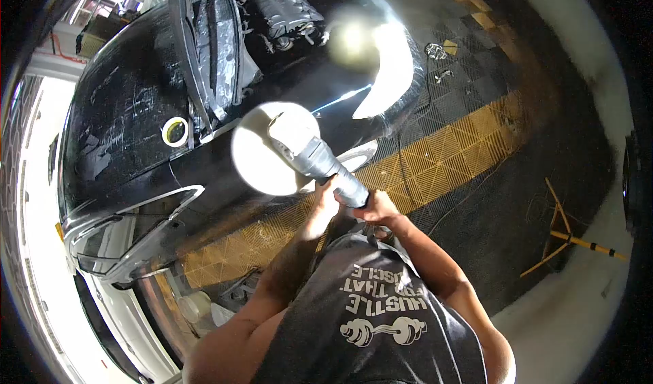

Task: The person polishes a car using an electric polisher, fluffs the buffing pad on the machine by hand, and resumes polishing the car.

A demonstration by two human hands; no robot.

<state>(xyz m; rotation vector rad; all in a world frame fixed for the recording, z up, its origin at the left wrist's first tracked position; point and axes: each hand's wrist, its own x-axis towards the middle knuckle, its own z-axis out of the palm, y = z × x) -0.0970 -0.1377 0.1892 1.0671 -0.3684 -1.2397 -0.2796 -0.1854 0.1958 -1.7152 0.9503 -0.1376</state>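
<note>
A dark grey power polisher (314,158) slants across the side of a black car (224,154). My left hand (327,199) is closed around the middle of its body. Behind it, my right hand (378,208) is wrapped round the rear end of the grip. At the tool's front end is a round white disc (262,159), so bright that its surface detail is lost. It overlaps the car's front fender in view, but I cannot tell whether it touches the paint. Fingers on the tool's far side are hidden.
A roll of tape (175,132) rests on the car near the windshield. An engine (282,6) lies exposed. A cord (406,173) crosses the yellow floor tiles (449,154). A yellow stand (561,236) is at right, a white vehicle (115,309) at lower left.
</note>
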